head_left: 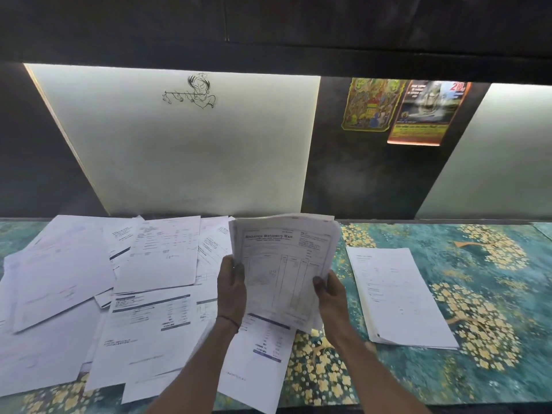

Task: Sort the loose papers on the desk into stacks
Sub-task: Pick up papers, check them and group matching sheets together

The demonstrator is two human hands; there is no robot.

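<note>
Both hands pinch a sheaf of papers (283, 264) held upright above the desk (493, 369): left hand (231, 289) on its left edge, right hand (330, 294) on its right. Loose papers (119, 279) overlap at left; a neat stack (400, 297) lies right. Farther back, posters (403, 110) hang on the wall.

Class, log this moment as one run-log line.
left hand, right hand: grip paper bundle | stack: desk right | loose papers: desk left

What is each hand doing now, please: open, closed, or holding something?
Left hand: closed on the left edge of the held papers.
Right hand: closed on the right edge of the same papers.
</note>
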